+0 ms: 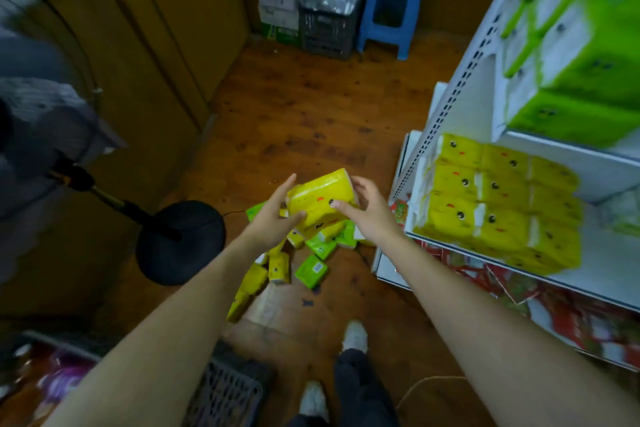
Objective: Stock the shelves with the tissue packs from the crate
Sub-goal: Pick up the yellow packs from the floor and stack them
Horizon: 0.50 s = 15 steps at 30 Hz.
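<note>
Head view.

- Yellow tissue pack (320, 199): held in mid-air over the floor (311, 107), just left of the shelf (609, 260), between both hands.
- Left hand (273, 218): thumb on the near face, fingers (289, 184) up along the left end, clamped on the pack.
- Right hand (367, 215): fingers curled over the right end, one fingertip on the face, also clamped on the pack.
- Stacked yellow packs (498, 204): a block in rows on the middle board, right.
- Green packs (581, 55): on the upper board, far right.
- Loose packs (311, 253): a mixed yellow and green heap on the floor below the hands.
- Crate (228, 392): dark mesh, near edge; contents unreadable.
- Progress, as judged: well under way. Bare board remains near right, and the held pack and the floor heap are not yet shelved.
</note>
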Available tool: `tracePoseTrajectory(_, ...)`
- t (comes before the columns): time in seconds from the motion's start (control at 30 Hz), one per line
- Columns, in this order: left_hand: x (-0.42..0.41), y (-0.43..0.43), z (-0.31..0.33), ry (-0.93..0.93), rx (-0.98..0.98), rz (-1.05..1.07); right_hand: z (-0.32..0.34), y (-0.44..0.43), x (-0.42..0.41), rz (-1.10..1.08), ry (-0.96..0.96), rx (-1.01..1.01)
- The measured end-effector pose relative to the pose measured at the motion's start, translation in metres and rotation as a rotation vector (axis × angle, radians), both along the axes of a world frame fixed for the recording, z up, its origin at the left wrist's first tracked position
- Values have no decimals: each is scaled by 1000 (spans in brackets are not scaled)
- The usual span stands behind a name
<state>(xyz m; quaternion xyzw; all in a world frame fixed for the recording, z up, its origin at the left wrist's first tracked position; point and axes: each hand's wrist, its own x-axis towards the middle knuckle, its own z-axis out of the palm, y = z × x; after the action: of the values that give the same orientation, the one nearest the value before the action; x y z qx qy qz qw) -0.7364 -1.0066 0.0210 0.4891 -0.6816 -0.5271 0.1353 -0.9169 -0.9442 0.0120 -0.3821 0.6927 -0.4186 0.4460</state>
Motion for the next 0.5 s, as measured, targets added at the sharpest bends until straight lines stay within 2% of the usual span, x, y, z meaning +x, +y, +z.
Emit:
tracePoseTrajectory(0.2, -2, 33, 58, -39, 143, -40, 61, 40, 1, -32, 71, -66)
tracePoseTrajectory(0.37, -20, 51, 76, -89, 89, -64, 86, 62, -14, -33, 110, -97)
tracePoseTrajectory(0.5, -54, 73, 105, 51, 182, -53, 100, 75, -40, -6, 161, -107)
